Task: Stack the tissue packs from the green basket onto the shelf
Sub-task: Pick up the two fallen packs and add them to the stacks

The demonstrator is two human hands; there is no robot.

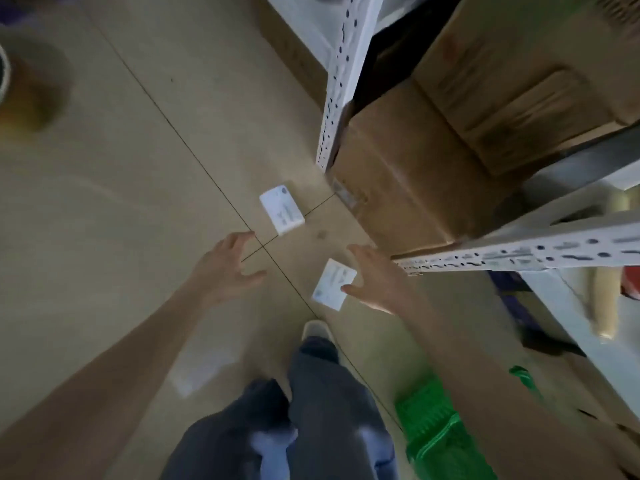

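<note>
Hands: left hand and right hand both spread open, empty, reaching down.
Packs: far pack flat on floor; near pack by right fingertips, contact unclear.
Basket: green basket low right, contents hidden.
Progress: likely early; no packs visible on shelf.
Room: open floor left; box and shelf edge crowd right.

Dim, flat light is cast throughout; motion blur is seen everywhere, worst beyond the floor toward the edges.
</note>
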